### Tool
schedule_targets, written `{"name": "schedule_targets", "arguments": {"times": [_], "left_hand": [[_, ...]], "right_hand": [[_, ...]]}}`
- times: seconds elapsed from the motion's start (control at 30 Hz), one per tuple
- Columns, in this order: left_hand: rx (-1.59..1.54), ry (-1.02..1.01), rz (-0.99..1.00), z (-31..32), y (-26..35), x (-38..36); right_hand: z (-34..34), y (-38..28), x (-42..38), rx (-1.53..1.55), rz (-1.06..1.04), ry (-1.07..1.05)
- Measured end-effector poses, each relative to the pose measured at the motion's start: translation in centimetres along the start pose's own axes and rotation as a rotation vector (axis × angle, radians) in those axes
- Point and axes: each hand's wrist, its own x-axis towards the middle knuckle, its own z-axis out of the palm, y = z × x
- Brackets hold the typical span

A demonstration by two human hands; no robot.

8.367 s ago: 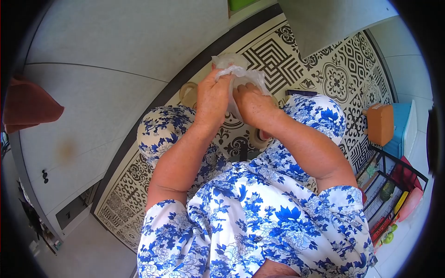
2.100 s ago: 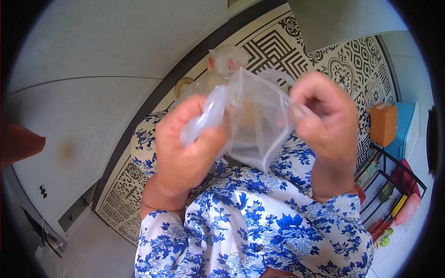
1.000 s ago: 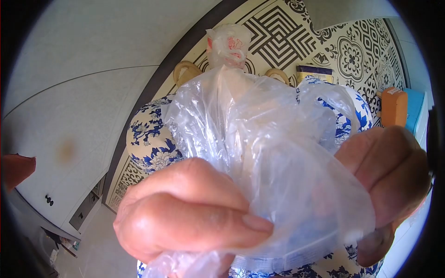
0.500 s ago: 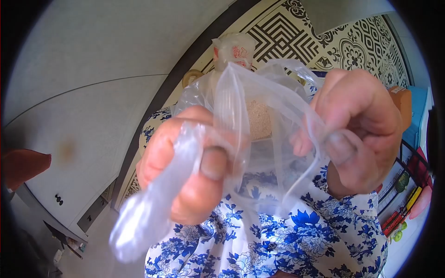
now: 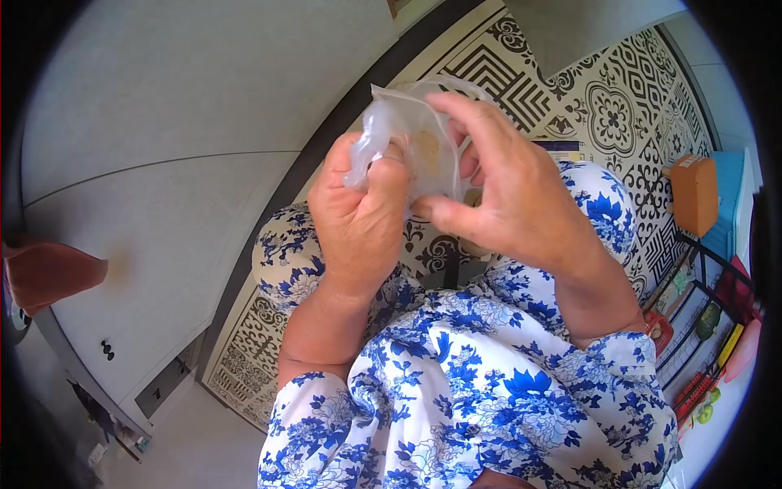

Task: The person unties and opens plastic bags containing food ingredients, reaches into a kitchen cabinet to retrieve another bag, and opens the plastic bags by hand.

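A clear plastic bag point(image 5: 395, 118) is held up in front of me, its mouth spread wide. My left hand point(image 5: 358, 216) is closed around gathered plastic on the bag's left side, thumb on top. On the opposite side, my right hand point(image 5: 517, 183) is open and curved, its fingertips at the bag's upper rim and its thumb lower down, well apart from them. Something tan point(image 5: 428, 151) shows through the plastic between the hands. Beneath the wrists are knees in blue-and-white floral cloth point(image 5: 456, 350).
Patterned mat point(image 5: 607, 122) covers the floor ahead. At right stand an orange-brown block-shaped thing point(image 5: 694, 196), a blue container point(image 5: 733, 196) and a black wire rack point(image 5: 688, 326) with several items. A grey cabinet front point(image 5: 163, 98) runs along the left.
Both hands have moved away from the camera and up in view, taking the bag along. My right hand's fingers have gone from pinching the bag's edge to spread apart.
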Motion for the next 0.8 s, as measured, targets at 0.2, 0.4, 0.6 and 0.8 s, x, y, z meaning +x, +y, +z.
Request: {"name": "schedule_targets", "arguments": {"times": [0.2,0.4,0.6,0.8], "left_hand": [[0.266,-0.055,0.039,-0.4,-1.6,0.9],[0.279,-0.135,-0.085,-0.3,-2.3,1.2],[0.168,-0.102,-0.210,-1.4,-2.1,1.9],[0.140,-0.002,-0.172,-1.6,-2.0,2.1]], "right_hand": [[1.7,1.5,0.0,-0.067,-0.036,0.082],[2.4,2.7,0.0,-0.113,0.028,-0.018],[3.7,4.5,1.1,-0.128,-0.036,0.101],[2.5,4.8,1.2,-0.072,0.078,0.065]]}}
